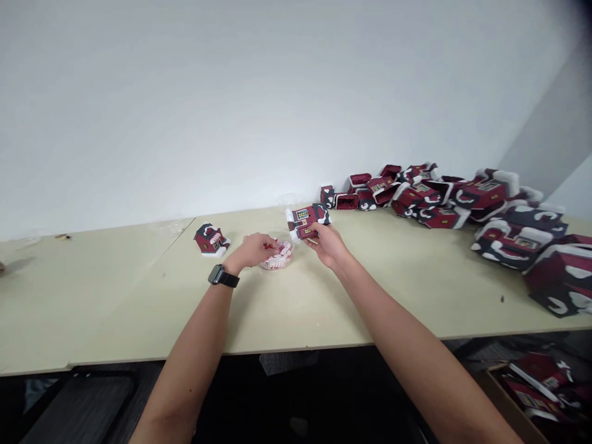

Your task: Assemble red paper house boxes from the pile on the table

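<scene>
While right hand (326, 245) grips card house (306, 221), left hand (252, 250) seemingly pinches red piece (267, 246).

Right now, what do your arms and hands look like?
The left hand and right hand are bare, with no gloves, and no sleeves show on the forearms. A black watch with a black strap sits on the left wrist; the right wrist shows nothing.
</scene>
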Motion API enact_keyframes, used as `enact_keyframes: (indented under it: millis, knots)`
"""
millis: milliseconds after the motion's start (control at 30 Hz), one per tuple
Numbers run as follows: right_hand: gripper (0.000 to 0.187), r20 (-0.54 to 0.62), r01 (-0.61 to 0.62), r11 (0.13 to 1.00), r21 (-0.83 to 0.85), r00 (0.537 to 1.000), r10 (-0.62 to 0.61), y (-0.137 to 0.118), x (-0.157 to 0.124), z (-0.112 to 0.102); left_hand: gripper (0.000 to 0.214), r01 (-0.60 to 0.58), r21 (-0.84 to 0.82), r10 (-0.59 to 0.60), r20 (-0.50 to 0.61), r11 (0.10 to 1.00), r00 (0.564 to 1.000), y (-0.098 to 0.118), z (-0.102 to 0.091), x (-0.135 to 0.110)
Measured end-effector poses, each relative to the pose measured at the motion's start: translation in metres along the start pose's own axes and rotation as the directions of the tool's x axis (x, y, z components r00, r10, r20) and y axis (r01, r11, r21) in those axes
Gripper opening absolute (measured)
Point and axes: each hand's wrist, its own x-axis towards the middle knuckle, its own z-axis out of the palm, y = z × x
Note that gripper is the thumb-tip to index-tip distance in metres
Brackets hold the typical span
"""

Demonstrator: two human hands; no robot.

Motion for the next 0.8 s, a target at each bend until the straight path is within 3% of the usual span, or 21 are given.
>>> enact_keyframes:
  millis: [267, 467, 633, 800]
  knots:
    - [0.033, -0.016, -0.002, 1.0, 0.011, 1.0, 0.002, -0.001, -0.002, 0.003, 0.021, 0.032, 0.057, -0.034, 0.047, 0.998, 0.998, -0.003, 0.001, 0.004]
    - [0.031, -0.016, 0.012, 1.0, 0.003, 1.0, -0.012, 0.001, 0.001, 0.001, 0.023, 0.011, 0.021, -0.01, -0.088, 1.0, 0.996, -0.01, 0.003, 0.004]
    - [0.032, -0.002, 0.026, 1.0, -0.017, 1.0, -0.026, 0.001, 0.002, -0.002, 0.022, -0.017, -0.045, 0.012, -0.098, 0.999, 0.995, -0.015, 0.0, 0.004]
    - [0.035, -0.002, 0.045, 0.999, -0.013, 0.999, -0.045, 0.001, 0.002, -0.001, 0.02, 0.018, -0.223, -0.089, -0.312, 0.975, 0.946, -0.01, -0.005, 0.0]
